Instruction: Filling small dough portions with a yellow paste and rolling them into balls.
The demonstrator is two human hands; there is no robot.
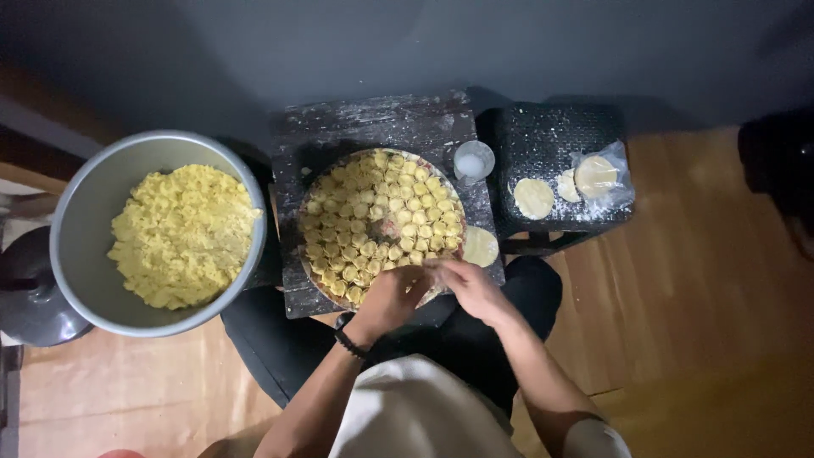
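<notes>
Both hands, the left hand [392,297] and the right hand [471,287], meet at the round tray [315,273] at 6 o'clock, fingers pinched together on a small dumpling [426,265], which is best pressed gently and set beside the rows of dumplings [377,216].

The near rim of the tray [315,273], at about six o'clock, is covered by the left hand [392,297] and right hand [471,288]; what the fingers pinch between them cannot be told. A dark lid [30,293] at nine o'clock is half hidden by the bowl [80,229]. A dark shape [778,165] at three o'clock is cut off by the edge.
</notes>
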